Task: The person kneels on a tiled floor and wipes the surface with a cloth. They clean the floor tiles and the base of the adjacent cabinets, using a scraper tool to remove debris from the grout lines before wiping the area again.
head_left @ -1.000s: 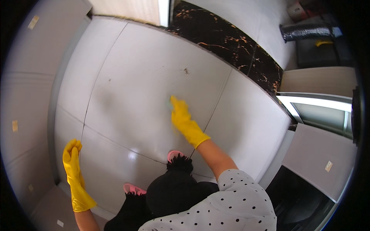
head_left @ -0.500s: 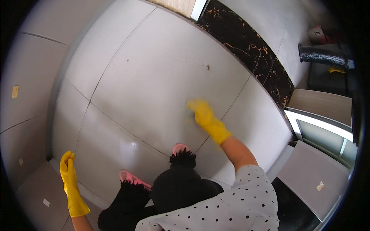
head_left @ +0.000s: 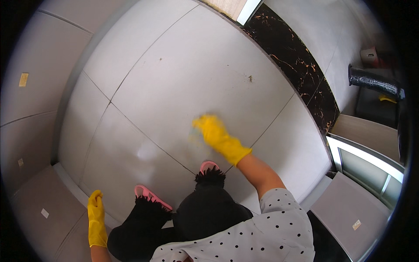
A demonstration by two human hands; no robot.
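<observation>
Yellow rubber gloves cover both my hands. My right hand is low over the light grey tiled floor, smeared by motion, with its fingers bent down. A small greyish-green thing shows faintly under its fingertips, too blurred to name. At the lower left, my left hand is beside my knee, its fingers loosely bent and nothing visible in them. Beyond the right hand, a small patch of dark dirt lies on the tile.
Pink slippers are on my feet on the tiles. Grey panels line the left side. A black marble strip borders the floor at the right, near a white-framed glass door. Farther right is a black tube.
The right hand has swept left across the tile with its fingers down. My left hand sits slightly lower and nearer my knee. The whole view has shifted a little.
</observation>
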